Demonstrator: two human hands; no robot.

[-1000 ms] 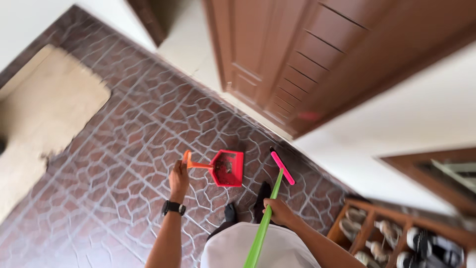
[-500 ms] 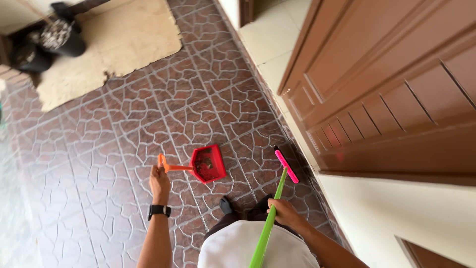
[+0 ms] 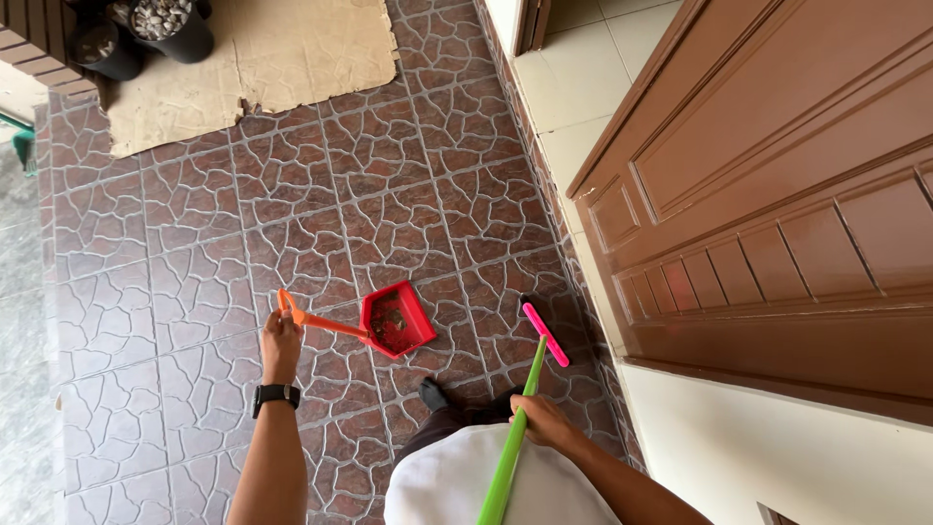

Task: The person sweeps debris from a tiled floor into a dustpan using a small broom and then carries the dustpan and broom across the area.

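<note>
A porch floor of brown crackle-patterned tiles [image 3: 194, 224] runs beside a brown panelled wooden door [image 3: 777, 194], with torn cardboard [image 3: 262, 58] at its far edge. The left hand [image 3: 280, 342] is clenched on the orange handle of a red plastic dustpan [image 3: 397, 319] holding debris, lifted just above the floor. The right hand [image 3: 540, 422] grips a green-handled broom with a pink head [image 3: 544, 333] near the door. Sweeping-up looks to be in hand; keeping the pan level seems called for.
</note>
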